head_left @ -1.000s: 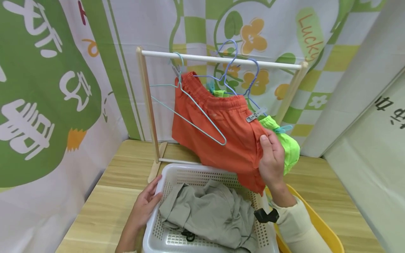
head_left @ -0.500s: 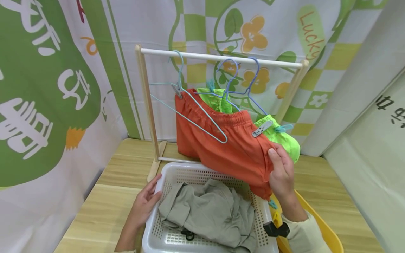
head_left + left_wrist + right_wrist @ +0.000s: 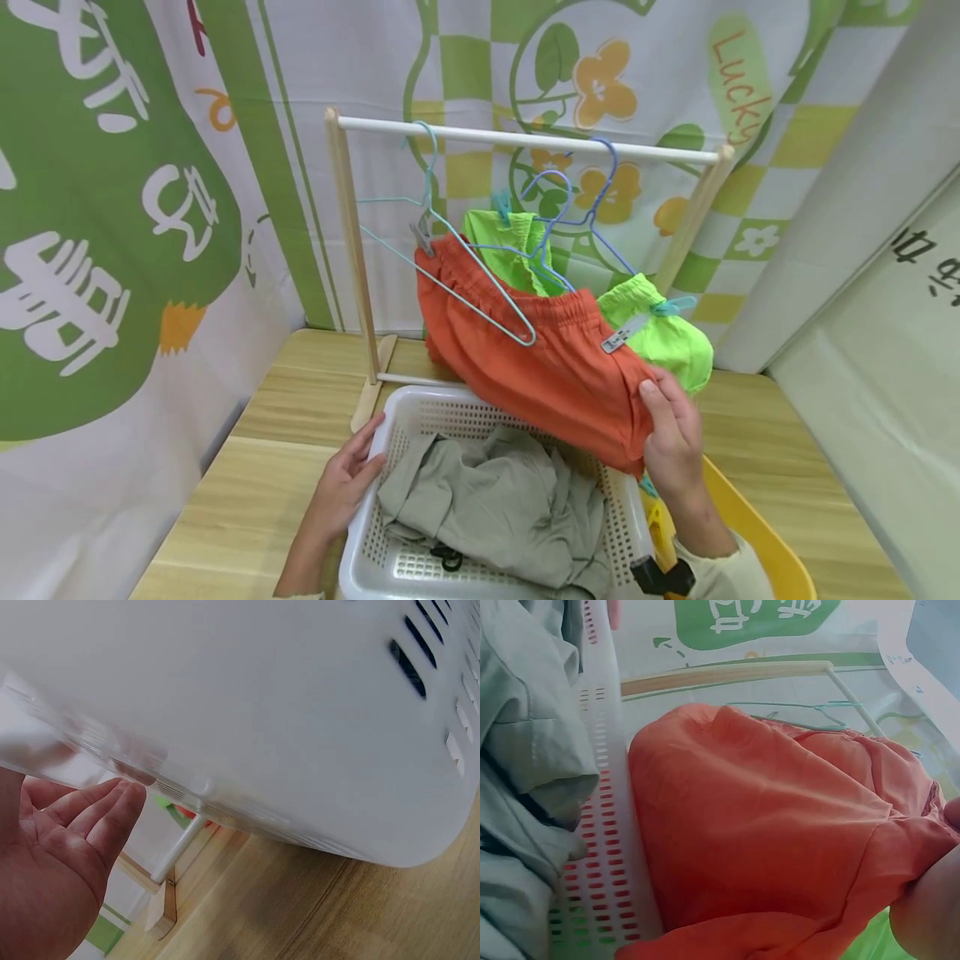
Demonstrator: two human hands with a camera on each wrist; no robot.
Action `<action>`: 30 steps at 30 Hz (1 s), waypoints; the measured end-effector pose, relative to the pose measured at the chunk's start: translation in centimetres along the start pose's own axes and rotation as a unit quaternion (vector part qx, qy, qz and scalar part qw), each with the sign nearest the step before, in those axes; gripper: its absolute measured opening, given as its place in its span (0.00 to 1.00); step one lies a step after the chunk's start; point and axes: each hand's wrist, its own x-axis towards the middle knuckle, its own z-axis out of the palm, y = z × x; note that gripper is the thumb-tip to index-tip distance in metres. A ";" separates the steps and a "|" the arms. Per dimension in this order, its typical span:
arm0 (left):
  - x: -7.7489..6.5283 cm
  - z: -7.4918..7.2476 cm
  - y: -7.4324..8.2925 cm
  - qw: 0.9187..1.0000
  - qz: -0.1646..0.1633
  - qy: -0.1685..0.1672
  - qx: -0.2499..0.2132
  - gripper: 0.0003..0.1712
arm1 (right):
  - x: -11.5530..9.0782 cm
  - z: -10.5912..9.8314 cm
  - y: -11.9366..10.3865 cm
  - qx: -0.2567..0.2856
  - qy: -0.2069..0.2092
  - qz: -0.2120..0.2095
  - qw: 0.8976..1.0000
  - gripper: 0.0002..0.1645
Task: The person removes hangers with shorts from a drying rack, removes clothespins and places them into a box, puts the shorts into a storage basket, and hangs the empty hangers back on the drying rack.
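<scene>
My right hand (image 3: 675, 433) pinches the side of the orange shorts (image 3: 525, 358), which spread over the far edge of the white basket (image 3: 352, 542). Two grey clothespins (image 3: 624, 335) sit at the waistband's ends, and a blue hanger (image 3: 551, 221) runs along it. That hanger's hook stands below the rack's rod, apart from it. My left hand (image 3: 345, 479) grips the basket's left rim, thumb over it and fingers (image 3: 112, 817) against its outer side. Inside the basket lies a crumpled grey garment (image 3: 495, 500). In the right wrist view, the orange shorts (image 3: 765, 817) fill the middle.
A wooden rack (image 3: 352, 250) with a white rod (image 3: 517, 142) stands behind the basket. From it hang a bare teal hanger (image 3: 480, 275) and bright green shorts (image 3: 675, 350) on another blue hanger. A yellow container (image 3: 757, 517) with clothespins stands at the right.
The orange shorts and their blue hanger have moved down, the hook from above the rod to below it. My right hand has moved down and right with them. My left hand stays put.
</scene>
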 end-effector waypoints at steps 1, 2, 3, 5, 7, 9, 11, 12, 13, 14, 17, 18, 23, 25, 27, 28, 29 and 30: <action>0.0 0.0 0.0 1.000 0.000 0.000 0.000 0.33 | -0.2 -0.1 0.0 -0.006 0.001 0.005 1.000 0.17; -0.1 0.0 0.0 1.000 -0.001 0.000 -0.001 0.33 | -0.4 -0.1 0.0 -0.012 0.000 0.012 1.000 0.17; -0.1 0.0 0.0 1.000 -0.001 0.000 -0.001 0.33 | -0.6 -0.2 0.0 -0.019 0.000 0.018 1.000 0.17; -0.1 0.0 0.0 1.000 -0.002 0.001 0.000 0.33 | -1.0 -0.3 -0.1 -0.027 -0.001 0.031 0.999 0.18; -0.1 0.0 0.0 1.000 -0.001 0.001 0.002 0.33 | -1.4 -0.5 -0.1 -0.033 -0.003 0.039 0.999 0.18; 0.0 -0.1 -0.1 1.000 -0.001 0.000 0.004 0.33 | -1.8 -0.7 -0.1 -0.037 -0.005 0.042 0.998 0.18; 0.0 -0.1 -0.1 1.000 0.001 -0.002 0.005 0.33 | -2.1 -1.0 -0.2 -0.038 -0.005 0.044 0.998 0.18; 0.1 -0.1 -0.1 1.000 0.001 -0.003 0.006 0.33 | -2.3 -1.2 -0.2 -0.037 -0.006 0.044 0.998 0.18; 0.1 -0.1 -0.1 1.000 0.001 -0.003 0.006 0.33 | -2.4 -1.3 -0.2 -0.036 -0.006 0.042 0.998 0.18; 0.1 -0.1 -0.1 1.000 0.000 -0.002 0.007 0.33 | -2.5 -1.4 -0.3 -0.035 -0.006 0.044 0.998 0.18; 0.1 -0.1 0.0 1.000 -0.004 0.000 0.007 0.33 | -2.8 -1.8 -0.3 -0.024 -0.011 0.038 0.999 0.17; 0.1 -0.1 0.1 1.000 -0.005 0.001 0.008 0.33 | -2.9 -1.9 -0.3 -0.022 -0.012 0.036 0.999 0.17; 0.1 -0.1 0.1 1.000 -0.002 0.001 0.009 0.33 | -3.4 -2.4 -0.3 -0.003 -0.022 0.027 0.999 0.17; 0.1 0.0 0.1 1.000 0.001 0.001 0.010 0.33 | -3.6 -2.7 -0.3 0.003 -0.026 0.027 0.999 0.17; 0.1 0.0 0.0 1.000 0.004 0.000 0.011 0.33 | -3.7 -2.9 -0.3 0.010 -0.032 0.027 0.999 0.17; 0.1 0.0 0.0 1.000 0.005 -0.001 0.012 0.33 | -3.7 -3.1 -0.4 0.011 -0.037 0.026 0.999 0.17; 0.1 0.0 0.0 1.000 0.006 -0.002 0.012 0.34 | -3.7 -3.2 -0.4 0.014 -0.044 0.023 0.999 0.18; 0.1 0.0 0.0 1.000 0.006 -0.002 0.012 0.34 | -3.8 -3.4 -0.4 0.019 -0.052 0.020 0.998 0.19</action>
